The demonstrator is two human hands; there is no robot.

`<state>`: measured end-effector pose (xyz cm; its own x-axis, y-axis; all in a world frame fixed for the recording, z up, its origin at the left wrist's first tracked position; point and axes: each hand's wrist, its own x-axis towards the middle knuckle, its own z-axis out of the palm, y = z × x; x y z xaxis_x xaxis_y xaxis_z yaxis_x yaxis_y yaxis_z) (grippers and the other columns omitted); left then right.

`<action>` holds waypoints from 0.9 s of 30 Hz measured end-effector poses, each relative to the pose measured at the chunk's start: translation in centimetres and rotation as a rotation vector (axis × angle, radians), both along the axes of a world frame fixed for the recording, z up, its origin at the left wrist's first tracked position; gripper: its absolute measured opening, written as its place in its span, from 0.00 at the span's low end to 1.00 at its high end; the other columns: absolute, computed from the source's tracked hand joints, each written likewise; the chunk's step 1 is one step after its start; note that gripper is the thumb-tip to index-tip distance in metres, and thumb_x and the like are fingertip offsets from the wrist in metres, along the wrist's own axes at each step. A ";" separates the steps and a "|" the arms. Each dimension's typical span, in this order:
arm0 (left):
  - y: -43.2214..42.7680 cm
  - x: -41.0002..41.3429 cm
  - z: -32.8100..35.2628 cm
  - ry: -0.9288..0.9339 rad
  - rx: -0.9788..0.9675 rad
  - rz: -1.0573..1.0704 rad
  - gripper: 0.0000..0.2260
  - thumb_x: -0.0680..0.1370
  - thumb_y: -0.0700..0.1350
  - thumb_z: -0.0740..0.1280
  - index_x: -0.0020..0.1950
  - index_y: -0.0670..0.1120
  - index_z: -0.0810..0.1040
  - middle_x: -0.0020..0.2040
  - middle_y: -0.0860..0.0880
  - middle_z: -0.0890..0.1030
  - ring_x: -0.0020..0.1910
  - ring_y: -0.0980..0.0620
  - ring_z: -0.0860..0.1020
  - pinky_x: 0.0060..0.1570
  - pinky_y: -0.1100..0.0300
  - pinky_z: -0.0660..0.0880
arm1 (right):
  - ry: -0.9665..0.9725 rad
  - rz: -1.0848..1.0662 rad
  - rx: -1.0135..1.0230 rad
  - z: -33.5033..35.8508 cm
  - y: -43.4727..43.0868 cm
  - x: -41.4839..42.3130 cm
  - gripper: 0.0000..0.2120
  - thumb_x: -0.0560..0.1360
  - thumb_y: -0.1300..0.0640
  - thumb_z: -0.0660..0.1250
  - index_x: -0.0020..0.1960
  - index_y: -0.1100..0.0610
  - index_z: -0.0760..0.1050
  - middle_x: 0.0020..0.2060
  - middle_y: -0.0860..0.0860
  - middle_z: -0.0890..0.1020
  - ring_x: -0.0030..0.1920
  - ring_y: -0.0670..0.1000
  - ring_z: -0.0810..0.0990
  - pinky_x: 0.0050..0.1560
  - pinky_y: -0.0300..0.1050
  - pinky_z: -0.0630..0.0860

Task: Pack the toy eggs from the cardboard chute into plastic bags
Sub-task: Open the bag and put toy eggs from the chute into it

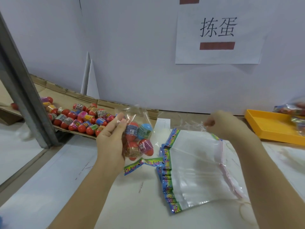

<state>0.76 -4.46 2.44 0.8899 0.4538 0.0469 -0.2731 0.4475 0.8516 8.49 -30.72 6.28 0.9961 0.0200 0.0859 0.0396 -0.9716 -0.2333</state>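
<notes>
My left hand (pixel 112 138) pinches the open top of a clear plastic bag (pixel 138 139) that hangs with several toy eggs inside, red ones and a blue one. Its printed header strip lies on the table below. Behind it, the cardboard chute (pixel 105 103) holds several red-bottomed toy eggs (pixel 79 119) in colourful wrappers. My right hand (pixel 222 124) hovers with curled fingers over the far end of a stack of empty plastic bags (pixel 198 167), pinching a thin clear strip (pixel 193 125). The stack lies flat on the white table.
A yellow tray (pixel 270 128) at the right holds filled bags (pixel 295 113). A grey metal post (pixel 28 95) slants across the left, over the chute. A white wall with a paper sign (pixel 217 35) closes the back.
</notes>
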 end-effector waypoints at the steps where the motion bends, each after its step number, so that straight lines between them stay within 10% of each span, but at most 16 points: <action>1: 0.0 0.0 0.0 0.010 -0.013 -0.003 0.10 0.78 0.39 0.66 0.58 0.49 0.81 0.44 0.54 0.86 0.43 0.55 0.85 0.36 0.58 0.82 | 0.130 0.008 -0.059 0.4 -0.2 -0.3 0.14 0.73 0.64 0.64 0.56 0.53 0.80 0.50 0.54 0.81 0.43 0.56 0.79 0.46 0.45 0.78; 5: 0.2 0.0 -0.1 0.008 -0.002 -0.007 0.10 0.79 0.39 0.65 0.56 0.49 0.82 0.44 0.54 0.86 0.42 0.54 0.85 0.33 0.59 0.80 | 0.333 -0.007 -0.100 2.8 -1.2 -1.9 0.09 0.74 0.66 0.66 0.52 0.57 0.76 0.35 0.54 0.77 0.26 0.50 0.72 0.22 0.34 0.67; 11: 0.1 -0.1 0.0 0.009 0.020 -0.007 0.09 0.79 0.38 0.65 0.53 0.49 0.82 0.43 0.55 0.86 0.43 0.54 0.85 0.34 0.59 0.81 | 0.367 -0.204 0.151 4.4 -3.4 -2.8 0.10 0.78 0.54 0.63 0.49 0.61 0.75 0.34 0.53 0.85 0.21 0.52 0.70 0.26 0.37 0.69; 14: -0.1 -0.2 0.1 0.012 0.016 -0.009 0.09 0.78 0.40 0.66 0.52 0.51 0.82 0.44 0.54 0.86 0.44 0.53 0.85 0.35 0.58 0.81 | 0.066 -0.128 0.279 4.4 -3.9 -2.2 0.09 0.76 0.60 0.63 0.42 0.63 0.79 0.29 0.51 0.83 0.20 0.51 0.69 0.28 0.39 0.68; 17: -0.5 -0.5 0.3 -0.015 0.024 -0.015 0.06 0.76 0.43 0.68 0.48 0.51 0.84 0.43 0.52 0.86 0.42 0.53 0.85 0.34 0.59 0.81 | -0.187 -0.023 0.589 4.1 -1.3 -1.9 0.09 0.76 0.56 0.65 0.56 0.52 0.78 0.38 0.47 0.82 0.29 0.49 0.75 0.34 0.42 0.74; 23: -1.2 -1.2 0.6 -0.053 0.109 -0.070 0.07 0.70 0.48 0.69 0.39 0.51 0.87 0.41 0.49 0.86 0.40 0.52 0.84 0.35 0.58 0.81 | 0.277 0.412 0.920 3.1 6.9 -4.0 0.22 0.59 0.34 0.70 0.48 0.45 0.81 0.43 0.42 0.85 0.40 0.43 0.83 0.39 0.41 0.81; 27: -1.4 -1.5 0.7 -0.084 0.131 -0.115 0.07 0.72 0.48 0.68 0.40 0.49 0.87 0.42 0.47 0.85 0.41 0.51 0.84 0.36 0.58 0.81 | 0.335 0.444 1.061 1.6 8.9 -4.0 0.10 0.68 0.45 0.74 0.46 0.49 0.82 0.42 0.47 0.86 0.39 0.47 0.84 0.40 0.42 0.81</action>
<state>-0.71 -5.84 3.17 0.9259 0.3346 0.1753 -0.2993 0.3669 0.8808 4.48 -21.80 7.86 0.8960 0.4441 0.0052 0.1071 -0.2047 -0.9729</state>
